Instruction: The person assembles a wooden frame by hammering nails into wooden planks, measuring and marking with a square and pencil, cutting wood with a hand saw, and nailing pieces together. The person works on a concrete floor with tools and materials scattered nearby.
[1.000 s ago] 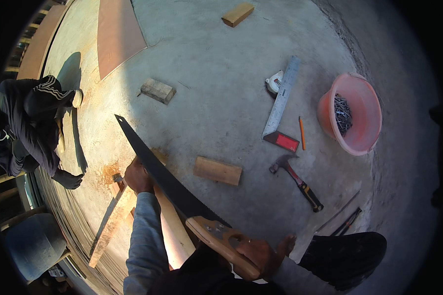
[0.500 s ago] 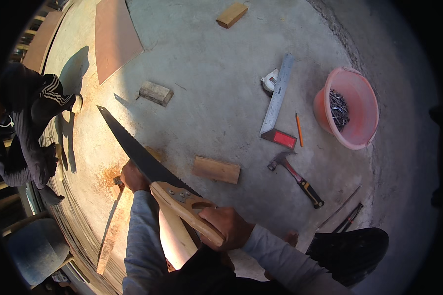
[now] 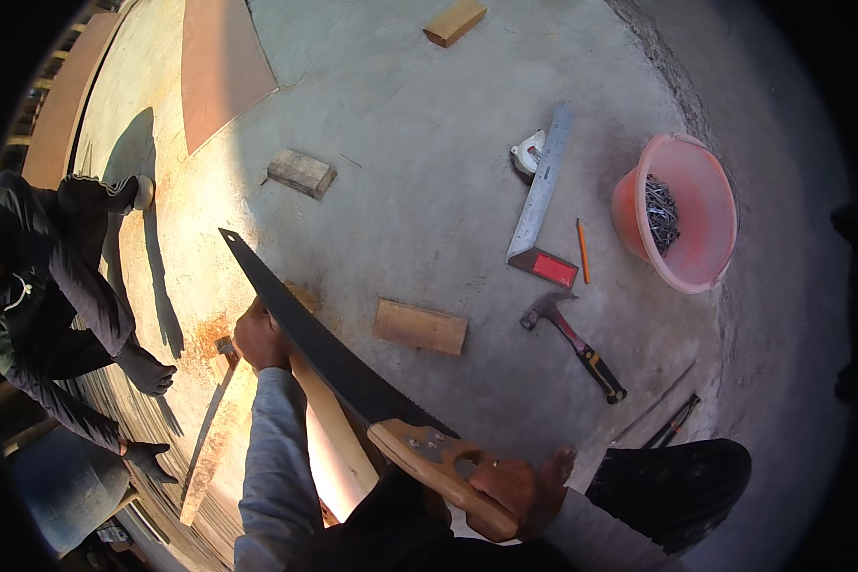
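My right hand point(image 3: 510, 491) is closed around the wooden handle of a hand saw point(image 3: 319, 353). Its dark blade slants up and left, toothed edge to the right, across a length of timber point(image 3: 334, 434) in front of me. At the far end of that timber my left hand point(image 3: 260, 338) grips the wood beside the blade; some of its fingers are hidden. Sawdust lies on the floor around it. Left of my left forearm lies a narrow wooden strip point(image 3: 208, 453) with a dark piece at its far end.
Wood blocks point(image 3: 419, 327) lie on the concrete. To the right are a claw hammer point(image 3: 577, 348), try square point(image 3: 541, 195), tape measure point(image 3: 527, 153), orange pencil point(image 3: 582, 251), pliers point(image 3: 672, 421) and pink bucket point(image 3: 682, 210) of nails. A person point(image 3: 67, 276) with a dark-gloved hand is at left.
My right hand has pulled the saw back toward me and rightward. My left hand stays at the timber. The person at left has moved nearer, a gloved hand now reaching toward the wooden strip.
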The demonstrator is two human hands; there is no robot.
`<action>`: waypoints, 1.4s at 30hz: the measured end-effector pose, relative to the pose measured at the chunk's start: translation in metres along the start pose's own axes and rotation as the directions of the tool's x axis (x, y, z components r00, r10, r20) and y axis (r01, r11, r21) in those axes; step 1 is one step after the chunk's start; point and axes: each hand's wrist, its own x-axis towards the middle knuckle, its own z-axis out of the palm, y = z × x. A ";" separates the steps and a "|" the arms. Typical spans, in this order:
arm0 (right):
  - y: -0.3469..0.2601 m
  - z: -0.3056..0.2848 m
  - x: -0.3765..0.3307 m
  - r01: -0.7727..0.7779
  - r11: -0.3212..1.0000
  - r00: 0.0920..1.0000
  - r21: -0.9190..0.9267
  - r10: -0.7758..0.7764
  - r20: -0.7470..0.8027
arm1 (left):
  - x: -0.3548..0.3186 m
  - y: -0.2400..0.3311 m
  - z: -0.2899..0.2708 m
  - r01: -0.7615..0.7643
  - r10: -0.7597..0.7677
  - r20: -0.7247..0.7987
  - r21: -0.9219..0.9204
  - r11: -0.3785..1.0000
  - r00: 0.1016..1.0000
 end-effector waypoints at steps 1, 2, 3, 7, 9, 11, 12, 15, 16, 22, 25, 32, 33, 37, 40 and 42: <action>0.002 -0.001 0.001 -0.066 0.995 0.996 0.072 0.060 0.072 | -0.002 0.000 0.000 -0.005 0.005 0.006 0.014 1.000 1.000; 0.004 -0.002 0.007 -0.091 0.985 0.994 0.146 0.079 0.080 | -0.001 0.000 0.001 0.026 -0.028 0.036 0.068 0.997 0.999; 0.013 0.003 0.019 -0.133 0.965 0.988 0.224 0.112 0.106 | -0.001 0.000 0.000 0.021 -0.026 0.053 0.093 0.995 0.998; 0.023 0.011 0.035 -0.192 0.945 0.976 0.266 0.156 0.151 | 0.001 0.000 -0.001 -0.004 -0.002 0.062 0.102 0.995 0.998; 0.014 0.004 0.012 -0.110 0.977 0.990 0.181 0.091 0.111 | 0.001 0.001 -0.001 -0.007 0.004 0.056 0.055 0.998 0.998; 0.009 0.000 0.002 -0.113 0.991 0.989 0.066 0.106 0.102 | -0.002 0.004 -0.002 0.005 -0.005 -0.007 0.001 1.000 1.000; 0.010 0.002 0.003 -0.081 0.993 0.996 0.089 0.079 0.031 | 0.000 0.004 -0.004 0.039 -0.039 0.007 0.012 0.999 0.999; 0.035 0.018 0.041 -0.242 0.939 0.958 0.243 0.192 0.213 | 0.003 0.007 -0.008 0.095 -0.101 0.103 0.067 0.993 0.990; 0.037 0.025 0.050 -0.187 0.941 0.974 0.281 0.140 0.179 | 0.006 0.007 -0.011 0.042 -0.043 0.042 0.041 0.998 0.998; 0.014 0.004 0.010 -0.162 0.965 0.978 0.206 0.129 0.165 | 0.000 0.006 -0.009 0.013 -0.013 0.010 -0.005 1.000 1.000; 0.029 0.020 0.037 -0.147 0.953 0.983 0.265 0.111 0.145 | 0.002 0.004 -0.009 0.022 -0.025 0.043 0.067 0.998 0.999; 0.012 0.006 0.029 -0.010 0.989 0.999 0.146 0.004 0.040 | 0.001 0.006 -0.007 0.023 -0.022 -0.019 0.036 0.999 1.000; 0.013 0.006 0.029 -0.014 0.989 1.000 0.150 0.013 0.010 | 0.002 0.006 -0.007 0.022 -0.021 -0.021 0.021 1.000 1.000; 0.035 0.021 0.054 -0.139 0.952 0.982 0.273 0.098 0.159 | 0.003 0.008 -0.009 -0.054 0.059 -0.089 0.051 0.997 0.994; 0.027 0.019 0.034 -0.138 0.948 0.984 0.286 0.098 0.148 | 0.005 0.007 -0.008 0.029 -0.033 0.026 0.133 0.991 0.999; 0.021 0.013 0.020 0.010 0.991 1.000 0.136 -0.007 -0.024 | 0.002 0.004 -0.008 0.042 -0.044 0.026 0.066 0.997 0.999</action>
